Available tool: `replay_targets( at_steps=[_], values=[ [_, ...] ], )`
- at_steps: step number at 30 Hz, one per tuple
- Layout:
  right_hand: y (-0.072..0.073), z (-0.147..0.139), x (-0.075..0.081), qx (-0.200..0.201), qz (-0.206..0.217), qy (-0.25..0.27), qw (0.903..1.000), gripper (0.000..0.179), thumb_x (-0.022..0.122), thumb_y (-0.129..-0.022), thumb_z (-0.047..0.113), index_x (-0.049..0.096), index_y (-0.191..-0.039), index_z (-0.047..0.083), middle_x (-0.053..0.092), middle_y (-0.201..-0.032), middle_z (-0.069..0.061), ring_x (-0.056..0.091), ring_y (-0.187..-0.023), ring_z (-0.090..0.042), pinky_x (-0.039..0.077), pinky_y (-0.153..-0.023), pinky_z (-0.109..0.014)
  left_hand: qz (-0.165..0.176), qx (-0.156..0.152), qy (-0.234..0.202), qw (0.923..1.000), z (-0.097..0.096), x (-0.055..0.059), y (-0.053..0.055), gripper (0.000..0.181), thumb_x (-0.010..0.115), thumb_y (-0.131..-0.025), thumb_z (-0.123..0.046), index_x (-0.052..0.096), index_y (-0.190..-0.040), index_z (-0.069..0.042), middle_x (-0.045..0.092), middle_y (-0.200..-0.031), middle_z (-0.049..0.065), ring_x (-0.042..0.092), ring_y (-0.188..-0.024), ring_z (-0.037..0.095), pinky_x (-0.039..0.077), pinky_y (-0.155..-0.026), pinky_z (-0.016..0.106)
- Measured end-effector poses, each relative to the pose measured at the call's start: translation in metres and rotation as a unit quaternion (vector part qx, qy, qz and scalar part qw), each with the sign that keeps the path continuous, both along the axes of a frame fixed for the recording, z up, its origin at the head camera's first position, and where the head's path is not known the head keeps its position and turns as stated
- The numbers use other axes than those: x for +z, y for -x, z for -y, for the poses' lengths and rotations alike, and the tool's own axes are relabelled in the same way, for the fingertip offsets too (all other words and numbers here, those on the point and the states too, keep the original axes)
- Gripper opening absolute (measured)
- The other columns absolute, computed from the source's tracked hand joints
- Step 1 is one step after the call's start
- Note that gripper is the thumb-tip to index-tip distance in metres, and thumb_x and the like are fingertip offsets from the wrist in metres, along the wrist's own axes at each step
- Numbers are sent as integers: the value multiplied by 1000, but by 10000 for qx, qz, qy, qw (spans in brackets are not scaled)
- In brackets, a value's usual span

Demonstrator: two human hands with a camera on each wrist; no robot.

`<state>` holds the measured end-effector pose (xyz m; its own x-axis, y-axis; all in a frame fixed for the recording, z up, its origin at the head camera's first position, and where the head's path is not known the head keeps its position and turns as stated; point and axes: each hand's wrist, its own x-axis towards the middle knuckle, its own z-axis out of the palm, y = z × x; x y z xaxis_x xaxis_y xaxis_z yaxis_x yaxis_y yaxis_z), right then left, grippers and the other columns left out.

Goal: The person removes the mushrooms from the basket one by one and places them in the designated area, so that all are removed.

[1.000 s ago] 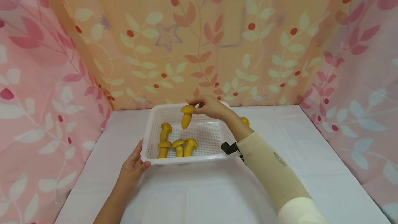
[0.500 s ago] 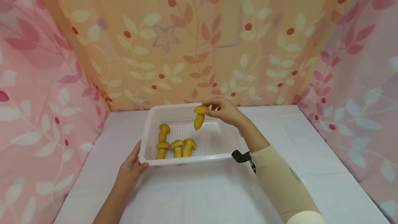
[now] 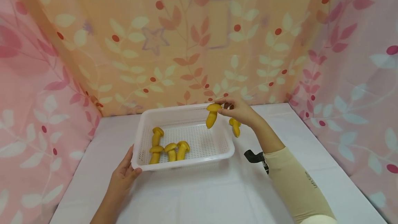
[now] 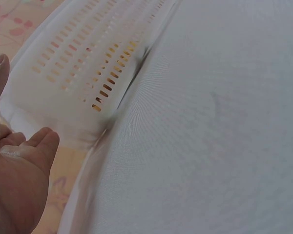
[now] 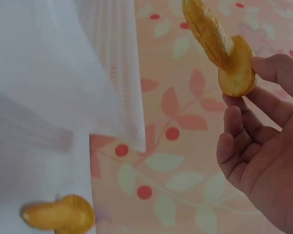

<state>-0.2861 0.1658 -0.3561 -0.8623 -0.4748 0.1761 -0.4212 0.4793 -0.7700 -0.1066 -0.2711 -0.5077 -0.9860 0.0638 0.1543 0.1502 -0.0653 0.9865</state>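
Note:
My right hand (image 3: 244,113) pinches a yellow mushroom (image 3: 212,116) by its cap edge, stem hanging down, over the right back part of a white plastic basket (image 3: 189,165). In the right wrist view the thumb and fingertips press the cap of the mushroom (image 5: 224,53), while the other fingers curl loosely. At the basket's front left corner, my left hand (image 3: 122,177) grips the rim, thumb at the front and fingers along the side. Inside, a group of mushrooms (image 3: 171,152) stands at the left front. Another mushroom (image 3: 236,128) lies on the table just right of the basket.
The white-covered table (image 3: 199,196) is bounded at the back by an orange floral curtain (image 3: 186,44) and at the sides by pink floral ones. A black strap piece (image 3: 253,156) juts from the right wrist.
My right hand has moved right with the mushroom, from over the basket's middle toward its right side. The view has shifted, uncovering the mushroom on the table. The left hand stays on the corner.

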Motion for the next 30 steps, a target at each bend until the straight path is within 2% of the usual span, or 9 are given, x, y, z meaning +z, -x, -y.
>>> replay_targets(
  at_steps=[7, 12, 17, 24, 30],
  values=[
    [-1, -32, 6, -248, 70, -205, 9995, 40, 75, -95, 26, 69, -132, 11, 67, -111, -9, 56, -99, -25, 49, -83, -32, 3, 19, 53, 10000, 0, 0, 0, 80, 63, -100, -3, 19, -165, -19, 9, -174, 3, 38, -138, -14, 49, -102, 17],
    [0, -59, 5, -268, 31, -282, 9992, 38, 73, -97, 25, 69, -132, 13, 67, -111, -8, 56, -98, -27, 51, -79, -29, -39, 45, 105, 9999, 0, 0, 1, 81, 64, -99, -1, 19, -165, -18, 8, -173, 5, 39, -137, -14, 50, -102, 17],
    [2, -84, 2, -266, 17, -317, 9991, 38, 72, -98, 23, 68, -133, 11, 68, -117, -9, 56, -101, -27, 51, -82, -27, -76, 12, 58, 10000, 0, 0, 1, 81, 63, -99, -1, 19, -165, -17, 8, -173, 5, 40, -137, -13, 50, -101, 18],
    [11, -113, -11, -412, -16, -535, 9977, 38, 68, -100, 21, 66, -136, 7, 66, -119, -12, 55, -103, -26, 53, -82, -21, -55, 11, 113, 9999, 0, 0, 1, 81, 63, -100, -2, 19, -165, -20, 9, -174, 2, 39, -137, -13, 50, -101, 17],
    [24, -135, -27, -438, 296, -474, 9975, 38, 68, -101, 18, 65, -135, 4, 66, -121, -16, 54, -104, -30, 53, -80, -21, 56, 71, 244, 9997, 0, -1, 1, 81, 63, -100, -2, 19, -165, -23, 10, -173, 0, 41, -136, -14, 51, -100, 16]
  ],
)
